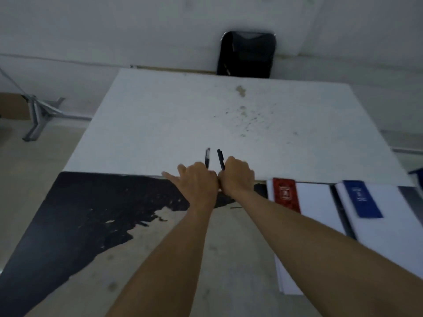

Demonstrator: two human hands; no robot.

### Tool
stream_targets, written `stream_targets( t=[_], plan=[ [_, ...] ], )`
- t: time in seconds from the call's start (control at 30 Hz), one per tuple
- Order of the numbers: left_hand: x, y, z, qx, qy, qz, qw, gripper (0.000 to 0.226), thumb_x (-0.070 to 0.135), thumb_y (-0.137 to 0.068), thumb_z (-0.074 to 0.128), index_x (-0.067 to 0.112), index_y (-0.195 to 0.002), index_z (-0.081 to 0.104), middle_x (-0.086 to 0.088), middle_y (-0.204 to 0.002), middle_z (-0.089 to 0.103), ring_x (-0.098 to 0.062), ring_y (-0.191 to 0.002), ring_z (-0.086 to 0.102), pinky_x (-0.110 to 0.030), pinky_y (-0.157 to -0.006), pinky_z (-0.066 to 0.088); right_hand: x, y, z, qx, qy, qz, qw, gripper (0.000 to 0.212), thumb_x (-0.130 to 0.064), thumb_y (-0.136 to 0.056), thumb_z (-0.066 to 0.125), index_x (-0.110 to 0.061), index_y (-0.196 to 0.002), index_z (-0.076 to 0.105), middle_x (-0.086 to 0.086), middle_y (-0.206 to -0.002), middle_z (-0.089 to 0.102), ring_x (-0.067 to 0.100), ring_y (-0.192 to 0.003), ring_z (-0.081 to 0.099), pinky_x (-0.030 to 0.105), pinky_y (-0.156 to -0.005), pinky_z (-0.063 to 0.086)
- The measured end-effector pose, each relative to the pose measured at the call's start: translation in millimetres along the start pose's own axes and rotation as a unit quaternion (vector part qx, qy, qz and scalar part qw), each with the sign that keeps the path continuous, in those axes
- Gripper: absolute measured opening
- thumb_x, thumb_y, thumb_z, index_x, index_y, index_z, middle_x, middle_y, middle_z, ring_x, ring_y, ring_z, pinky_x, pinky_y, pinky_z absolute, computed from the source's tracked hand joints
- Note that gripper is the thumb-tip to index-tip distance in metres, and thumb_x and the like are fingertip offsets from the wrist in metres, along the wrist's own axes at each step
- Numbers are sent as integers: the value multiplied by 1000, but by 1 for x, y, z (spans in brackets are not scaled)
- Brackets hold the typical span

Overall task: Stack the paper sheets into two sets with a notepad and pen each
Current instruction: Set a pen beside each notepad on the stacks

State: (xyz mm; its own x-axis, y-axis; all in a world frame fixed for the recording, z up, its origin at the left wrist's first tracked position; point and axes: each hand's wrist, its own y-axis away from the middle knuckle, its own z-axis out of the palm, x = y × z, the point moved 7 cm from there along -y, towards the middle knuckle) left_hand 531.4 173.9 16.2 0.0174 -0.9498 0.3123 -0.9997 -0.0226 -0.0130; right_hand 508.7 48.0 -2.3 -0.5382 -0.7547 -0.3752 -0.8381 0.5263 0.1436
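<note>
Left hand [198, 179] grips a pen [207, 157], right hand [237, 177] grips another pen [220, 159]. Both point lengthwise toward the tabletop's [160, 115] far edge.

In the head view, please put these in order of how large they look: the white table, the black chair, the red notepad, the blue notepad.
1. White table, by far the largest.
2. Black chair, though it stands farthest away and is partly hidden.
3. Red notepad and blue notepad: they look alike, and blur makes ranking them unsure.
</note>
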Motion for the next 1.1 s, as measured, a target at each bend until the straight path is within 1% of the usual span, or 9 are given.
stream_targets(
  t=[0.1, 0.2, 0.3, 0.4, 0.47, 0.6, 0.87, 0.97, 1.1],
  plan=[
    [58, 67, 11, -3, 49, -2, 999, 18, 31, -80, 65, 23, -64, 68, 2, -67, 65, -27, -98, 60, -63, -111, 23, 79, 21, -40, 11, -33, 18, 999, 7, -13, -89, 54, -14, -88, 47, 11, -100, 63, 31, -85, 62, 37, -64, 44],
    [110, 126, 33, -29, 63, 6, 998, 20, 37, -82, 62, 24, -69, 70, 3, -71, 67, -24, -99, 58, -55, -101, 34, 160, 46, -75, 27, -37, 45, 998, 11, -22, -95, 53, -11, -94, 52, 10, -101, 63, 31, -85, 62, 34, -63, 41],
    [160, 177, 57, -74, 56, 19, 996, 26, 44, -88, 58, 24, -76, 69, 3, -77, 69, -23, -103, 55, -51, -95, 32, 234, 67, -98, 28, -36, 59, 997, 11, -21, -96, 54, -10, -96, 54, 8, -100, 63, 25, -82, 62, 36, -64, 48],
    [193, 209, 79, -57, 70, 12, 996, 15, 31, -74, 72, 21, -64, 67, 1, -64, 64, -24, -91, 58, -50, -91, 35, 299, 79, -113, 33, -31, 76, 996, 13, -21, -98, 56, -9, -102, 55, 9, -102, 63, 24, -85, 63, 32, -65, 48],
    [208, 219, 94, -46, 64, 11, 997, 13, 26, -71, 72, 21, -61, 67, 2, -59, 61, -23, -86, 57, -49, -89, 36, 334, 83, -117, 33, -44, 83, 995, 15, -22, -99, 56, -8, -104, 55, 11, -104, 62, 25, -87, 63, 31, -65, 45],
    [226, 226, 120, -60, 10, 10, 998, 16, 32, -79, 63, 20, -74, 72, 0, -73, 65, -23, -96, 55, -51, -94, 38, 387, 90, -116, 24, -57, 86, 994, 20, -23, -99, 56, -8, -113, 54, 12, -112, 60, 29, -96, 63, 37, -75, 53],
    [235, 224, 145, -40, -16, -16, 999, 13, 28, -82, 63, 22, -78, 74, 0, -73, 63, -23, -94, 54, -51, -97, 36, 456, 73, -132, 40, -98, 111, 988, 10, -21, -96, 62, -15, -100, 55, 8, -101, 67, 19, -80, 63, 23, -61, 47],
    [233, 221, 149, -35, -7, -24, 999, 12, 28, -83, 64, 23, -80, 74, 0, -76, 63, -23, -94, 54, -52, -98, 35, 480, 53, -150, 56, -101, 143, 983, 10, -20, -95, 63, -13, -100, 59, 8, -100, 69, 23, -83, 66, 34, -71, 55],
    [231, 220, 155, -32, 9, -41, 999, 11, 26, -85, 64, 21, -82, 73, -3, -80, 64, -24, -97, 55, -56, -100, 33, 499, 30, -158, 48, -77, 160, 983, 14, -18, -94, 64, -8, -105, 62, 11, -104, 68, 28, -88, 67, 33, -73, 54]
  ],
)
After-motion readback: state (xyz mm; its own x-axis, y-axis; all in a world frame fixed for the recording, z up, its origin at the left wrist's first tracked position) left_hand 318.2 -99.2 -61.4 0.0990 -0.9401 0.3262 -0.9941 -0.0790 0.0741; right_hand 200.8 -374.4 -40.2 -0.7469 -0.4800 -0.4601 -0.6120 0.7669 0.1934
